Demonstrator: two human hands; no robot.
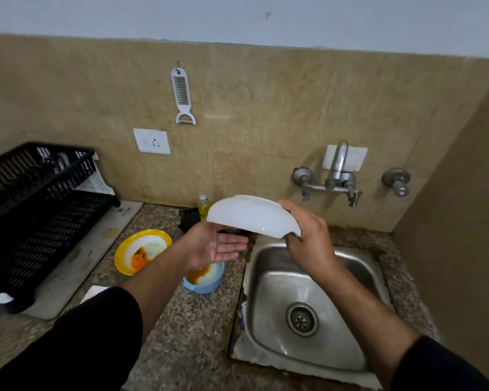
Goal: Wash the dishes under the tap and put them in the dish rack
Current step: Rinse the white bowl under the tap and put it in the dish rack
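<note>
My right hand (308, 238) gripping the white plate (251, 217) by its edge over the sink's (336, 320) far-left corner, my left hand (212, 246) hovering flat-fingered, palm up, just beneath it

The white dish (251, 215) that my right hand (305, 238) is gripping is showing a smooth, glossy, milky surface; plastic or glazed, I cannot tell. Just below it, the sink (271, 280) is gleaming as brushed steel, going duller and scuffed around its drain (302, 319). Behind the sink, the tap (340, 162) is shining as polished metal. Left of the sink, the counter (189, 334) is looking like speckled polished stone, the dish rack (48, 221) is showing matt black plastic lattice, and the blue bowl (206, 287) and yellow plate (122, 251) are looking like smooth plastic.
</note>
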